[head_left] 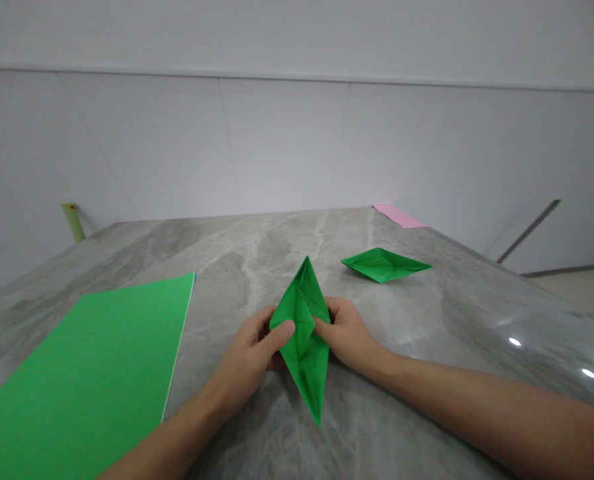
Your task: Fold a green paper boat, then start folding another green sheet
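A green folded paper shape (304, 340), long and pointed at both ends, is held just above the grey marble table (257, 247). My left hand (251, 357) pinches its left edge, thumb on top. My right hand (347, 330) grips its right edge with fingers curled. A second, finished green paper boat (384, 264) lies flat on the table behind and to the right of my hands.
A stack of green paper sheets (91, 373) lies at the near left. A pink sheet (399, 215) rests at the far table edge by the white wall. A green strip (73, 220) leans at the far left corner.
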Demonstrator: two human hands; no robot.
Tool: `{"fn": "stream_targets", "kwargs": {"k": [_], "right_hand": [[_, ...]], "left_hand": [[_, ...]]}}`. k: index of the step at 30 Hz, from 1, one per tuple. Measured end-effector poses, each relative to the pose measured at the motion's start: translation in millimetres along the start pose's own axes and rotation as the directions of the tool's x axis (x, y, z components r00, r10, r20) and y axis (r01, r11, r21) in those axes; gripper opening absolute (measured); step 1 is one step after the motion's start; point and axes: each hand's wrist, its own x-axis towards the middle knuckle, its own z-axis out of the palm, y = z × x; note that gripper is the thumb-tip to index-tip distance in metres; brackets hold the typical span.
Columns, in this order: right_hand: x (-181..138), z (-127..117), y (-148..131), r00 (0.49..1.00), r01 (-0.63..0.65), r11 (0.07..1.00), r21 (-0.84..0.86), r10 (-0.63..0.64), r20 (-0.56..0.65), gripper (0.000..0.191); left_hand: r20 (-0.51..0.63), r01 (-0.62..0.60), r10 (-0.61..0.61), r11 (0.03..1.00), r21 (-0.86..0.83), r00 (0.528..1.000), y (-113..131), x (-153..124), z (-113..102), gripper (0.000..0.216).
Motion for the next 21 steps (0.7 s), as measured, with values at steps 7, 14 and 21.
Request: {"fn": "stream_targets", "kwargs": {"k": [7, 14, 21], "right_hand": [[4, -1, 7, 0.998, 0.012, 0.997, 0.073, -0.007, -0.063, 0.025], [8, -10, 3, 0.963, 0.088, 0.993, 0.08, -0.064, -0.262, 0.06], [10, -36, -3, 0.876, 0.303, 0.936, -0.178, -0.347, -0.334, 0.041]], "left_hand": [[0.047, -0.035, 0.038, 0.998, -0.051, 0.998, -3, -2, 0, 0.046], [-0.083, -0.042, 0.027, 0.984, -0.175, 0.996, -1, 3, -4, 0.025], [-0.217, -0.055, 0.051, 0.998, -0.014, 0.975, 1, 5, -9, 0.032]]}}
